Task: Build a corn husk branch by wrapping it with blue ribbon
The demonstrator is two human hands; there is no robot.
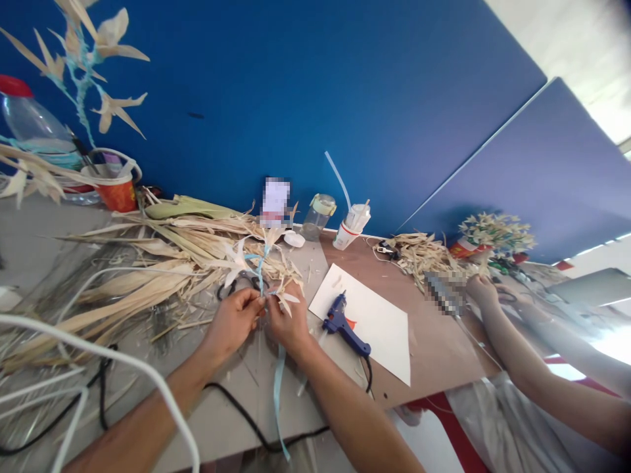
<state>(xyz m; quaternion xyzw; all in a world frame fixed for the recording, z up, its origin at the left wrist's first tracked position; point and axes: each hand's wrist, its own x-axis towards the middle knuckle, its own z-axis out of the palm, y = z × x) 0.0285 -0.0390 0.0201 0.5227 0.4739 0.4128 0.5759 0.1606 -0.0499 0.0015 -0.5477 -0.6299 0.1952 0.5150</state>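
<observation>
We see pale-blue ribbon (279, 394) | cream petals (236, 260) on our light-blue stem (261, 272) | navy glue gun (351, 336), orange trigger (350, 323) | white sheet (387, 341) | orange-red cup (116, 195) near grey table's (231, 374) back edge | straw-coloured husks (148, 288) | blue partition (276, 79)

Bare forearms (190, 378) angle inward, left hand (234, 323) and right hand (290, 322) close together, both pinching

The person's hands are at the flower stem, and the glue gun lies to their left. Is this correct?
Partly: the left hand and right hand are at the flower stem, but the glue gun lies to their right, as the head view shows.
</observation>
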